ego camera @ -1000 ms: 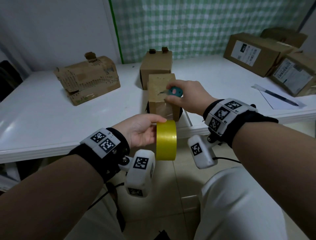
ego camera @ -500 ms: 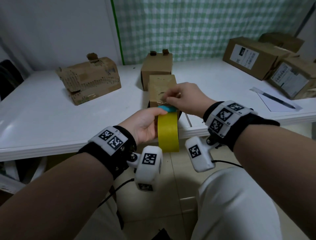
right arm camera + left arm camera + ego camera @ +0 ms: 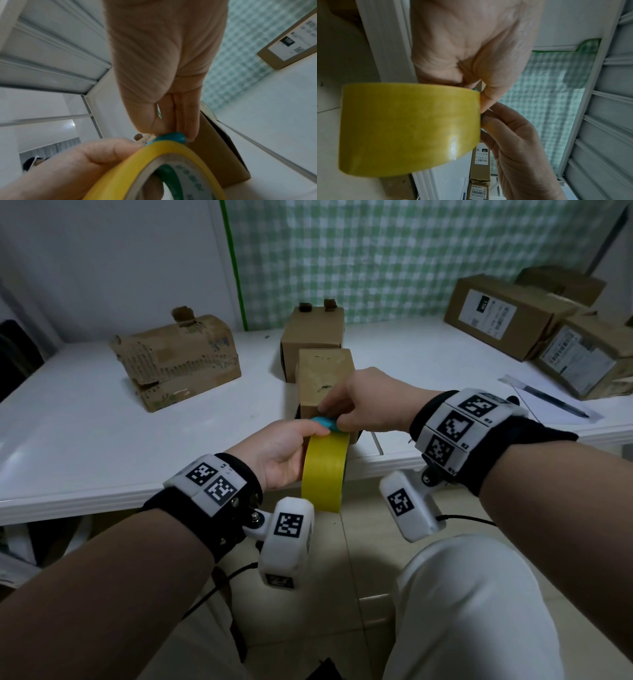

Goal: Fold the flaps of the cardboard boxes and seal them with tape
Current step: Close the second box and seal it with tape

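A yellow tape roll [image 3: 323, 474] [image 3: 409, 128] [image 3: 171, 162] stands on edge just in front of the table's front edge, gripped by my left hand [image 3: 308, 440], thumb on top. My right hand [image 3: 342, 416] pinches a small teal tool [image 3: 325, 423] [image 3: 169, 137] against the top of the roll. Right behind both hands a small upright cardboard box [image 3: 323, 374] stands at the table edge. A strip of tape between roll and box does not show clearly.
A second small box [image 3: 313, 328] stands behind the first. A crumpled box [image 3: 178, 361] lies at the left of the white table [image 3: 85, 422]. Labelled boxes [image 3: 507, 320] are stacked at the back right, beside a pen [image 3: 555, 402] on paper.
My left hand has raised the roll up to the box's front. My right hand has brought the teal tool down from the box top onto the top of the roll.
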The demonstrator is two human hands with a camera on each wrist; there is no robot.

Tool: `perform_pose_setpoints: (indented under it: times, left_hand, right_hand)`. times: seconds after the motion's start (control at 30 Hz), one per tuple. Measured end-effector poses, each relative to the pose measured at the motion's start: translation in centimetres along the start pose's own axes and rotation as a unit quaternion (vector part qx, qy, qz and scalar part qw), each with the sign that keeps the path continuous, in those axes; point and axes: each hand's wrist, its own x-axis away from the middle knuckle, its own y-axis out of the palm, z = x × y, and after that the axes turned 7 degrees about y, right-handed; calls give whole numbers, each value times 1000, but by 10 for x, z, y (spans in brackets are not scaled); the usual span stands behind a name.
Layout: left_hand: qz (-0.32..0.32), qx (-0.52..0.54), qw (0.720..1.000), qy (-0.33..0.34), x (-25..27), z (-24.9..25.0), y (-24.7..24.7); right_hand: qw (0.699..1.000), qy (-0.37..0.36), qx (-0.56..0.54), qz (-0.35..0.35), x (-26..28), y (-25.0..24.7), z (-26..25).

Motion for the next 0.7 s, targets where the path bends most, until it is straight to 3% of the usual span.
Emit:
perform_pose_setpoints:
  times: [0.3, 0.43, 0.53, 0.7]
  left_hand:
    - [-4, -20, 1000, 2, 4, -3, 1]
    - [1, -25, 1000, -8, 6, -1, -2]
    - [9, -30, 999, -9, 6, 0, -5]
    - [14, -34, 999, -10, 7, -2, -4]
  right_hand:
    - [998, -14, 62, 2, -2, 5, -2]
    - [998, 21, -31, 47, -4, 2, 7]
    - [987, 53, -149, 30, -2, -1, 10]
    - [996, 39, -80, 10, -3, -4, 10]
